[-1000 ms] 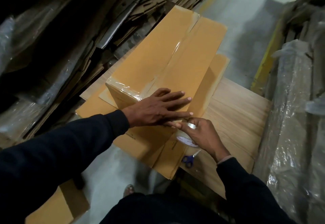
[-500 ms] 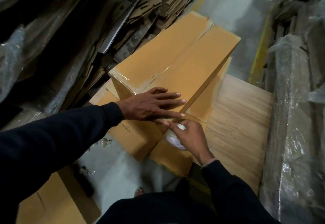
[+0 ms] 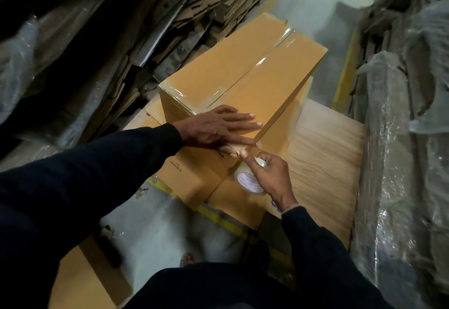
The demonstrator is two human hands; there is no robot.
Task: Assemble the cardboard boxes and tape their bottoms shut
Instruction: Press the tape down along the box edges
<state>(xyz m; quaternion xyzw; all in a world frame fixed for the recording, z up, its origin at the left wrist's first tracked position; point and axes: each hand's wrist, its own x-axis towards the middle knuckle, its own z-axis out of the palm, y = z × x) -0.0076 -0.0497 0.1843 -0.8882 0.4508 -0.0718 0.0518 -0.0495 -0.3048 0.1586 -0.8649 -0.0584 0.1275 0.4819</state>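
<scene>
wooden table (image 3: 323,163); left hand (image 3: 213,129) presses box (image 3: 243,78).

Left hand (image 3: 216,129) flat, right hand (image 3: 269,175) curled

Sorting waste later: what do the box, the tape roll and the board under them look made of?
Box: matte tan cardboard, folded flaps. Tape roll in the right hand: clear glossy plastic film, likely on a printed card core. Board: pale wood-grain surface, possibly laminate.
</scene>
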